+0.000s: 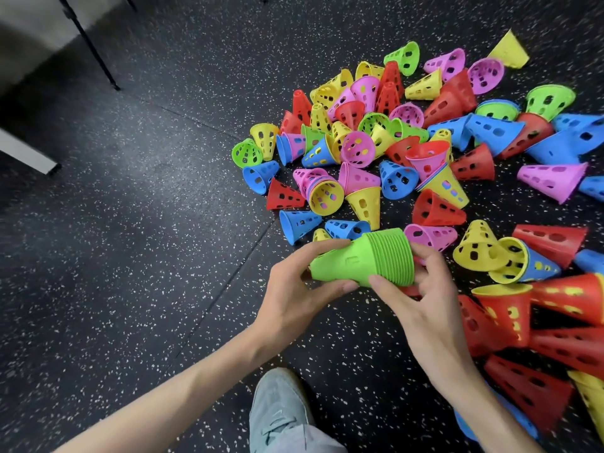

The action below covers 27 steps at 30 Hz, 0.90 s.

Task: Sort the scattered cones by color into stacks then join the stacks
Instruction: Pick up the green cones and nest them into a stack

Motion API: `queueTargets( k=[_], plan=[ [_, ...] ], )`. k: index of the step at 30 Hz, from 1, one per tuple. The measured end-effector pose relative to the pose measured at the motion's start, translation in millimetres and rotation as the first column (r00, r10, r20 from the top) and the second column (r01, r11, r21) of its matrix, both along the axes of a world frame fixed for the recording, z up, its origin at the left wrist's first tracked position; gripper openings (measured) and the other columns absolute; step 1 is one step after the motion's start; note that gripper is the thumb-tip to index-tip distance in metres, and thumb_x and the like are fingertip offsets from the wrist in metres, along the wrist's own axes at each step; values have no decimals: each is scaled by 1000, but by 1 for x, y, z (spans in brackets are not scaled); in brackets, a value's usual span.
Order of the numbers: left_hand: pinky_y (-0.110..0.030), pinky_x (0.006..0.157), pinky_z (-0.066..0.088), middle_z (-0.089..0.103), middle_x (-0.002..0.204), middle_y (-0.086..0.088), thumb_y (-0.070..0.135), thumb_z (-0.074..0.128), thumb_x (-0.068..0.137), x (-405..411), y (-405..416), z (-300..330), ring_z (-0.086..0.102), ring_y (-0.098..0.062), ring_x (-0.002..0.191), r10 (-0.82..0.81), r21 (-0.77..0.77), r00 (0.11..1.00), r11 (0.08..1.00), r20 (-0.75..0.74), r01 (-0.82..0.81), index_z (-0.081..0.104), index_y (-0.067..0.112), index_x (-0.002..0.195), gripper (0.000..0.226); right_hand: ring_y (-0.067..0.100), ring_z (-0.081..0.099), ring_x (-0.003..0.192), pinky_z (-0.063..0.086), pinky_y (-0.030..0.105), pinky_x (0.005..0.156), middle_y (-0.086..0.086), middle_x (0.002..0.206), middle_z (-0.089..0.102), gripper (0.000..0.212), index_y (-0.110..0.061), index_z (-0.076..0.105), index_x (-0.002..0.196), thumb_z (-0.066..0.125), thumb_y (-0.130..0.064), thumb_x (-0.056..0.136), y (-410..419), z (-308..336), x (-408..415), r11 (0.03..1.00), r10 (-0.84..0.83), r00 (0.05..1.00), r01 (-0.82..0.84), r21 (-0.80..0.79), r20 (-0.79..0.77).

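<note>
A stack of nested green cones lies sideways between my hands, narrow tip to the left, ribbed rims to the right. My left hand grips the tip end, with fingers over the top and thumb underneath. My right hand holds the wide rim end, thumb on the near side and fingers behind. Beyond it a pile of scattered perforated cones in red, yellow, pink, blue and green covers the floor. Loose green cones lie at the pile's left edge and far side.
The dark speckled floor spreads out to the left. A black stand leg and a grey-white fixture stand at the upper left. My grey shoe is at the bottom centre. Red and yellow cones crowd the right side.
</note>
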<state>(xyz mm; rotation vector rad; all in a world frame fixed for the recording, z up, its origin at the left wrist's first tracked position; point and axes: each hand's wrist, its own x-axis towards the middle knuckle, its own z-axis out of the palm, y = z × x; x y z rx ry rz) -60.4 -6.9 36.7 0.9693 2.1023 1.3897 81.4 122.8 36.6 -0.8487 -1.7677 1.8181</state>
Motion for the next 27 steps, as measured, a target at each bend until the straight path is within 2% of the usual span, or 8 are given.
queueTargets(
  k=[3,7,11,14,16,21,25,27],
  plan=[
    [-45,88,57,72,121,12,39,76,90,-23,11,5,67,-16,107,7,-19,1000,1000,25,-6,66,30,126,39,14,71,95,56,25,81,-1,102,76,45,-37,55,113,77,-9,86,14,6,-9,999,-31,999,31,17,-19],
    [-36,82,58,75,112,5,33,57,104,-80,28,7,69,-19,103,175,23,984,985,-42,-174,67,20,122,24,7,71,88,53,11,71,-3,100,75,45,-39,54,110,77,-8,86,36,17,-16,998,-48,999,48,39,-26],
    [-17,75,51,70,103,15,25,60,103,-140,44,0,63,4,88,321,-6,930,945,-181,-327,69,20,113,15,-1,70,81,51,7,66,-10,91,76,46,-39,55,109,76,-8,83,53,22,-21,995,-63,997,65,77,-34],
    [-34,92,53,64,112,8,29,61,101,-187,49,-14,62,-9,102,362,-88,893,914,-269,-397,68,24,115,16,-5,68,85,52,6,70,-29,92,72,49,-42,54,107,78,-9,81,60,17,-25,991,-89,996,88,99,0],
    [-46,103,48,61,122,-2,37,61,100,-216,49,-27,58,-20,111,343,-199,887,889,-308,-413,67,24,123,27,-5,68,85,50,5,73,-29,91,71,50,-42,55,106,80,-8,79,63,10,-28,990,-88,995,83,115,39],
    [-47,112,43,58,134,-5,62,59,86,-261,52,-47,53,-23,127,361,-306,916,864,-176,-399,56,39,140,58,-8,67,79,45,0,71,-11,88,76,56,-44,58,102,83,-2,75,62,-5,-42,996,-67,996,63,61,66],
    [-39,118,38,51,150,0,41,65,98,-275,61,-46,45,-13,140,349,-314,936,883,-55,-348,40,31,155,63,-5,69,83,45,2,81,-24,85,75,58,-55,60,99,85,-23,58,62,-12,-52,996,-48,998,45,79,41],
    [-38,120,35,47,154,2,39,66,98,-283,65,-49,44,-12,142,343,-315,939,893,12,-322,36,28,158,67,-8,69,84,44,0,84,-25,84,75,67,-57,62,99,98,-24,53,64,-12,-55,996,-28,999,24,87,37]
  ],
)
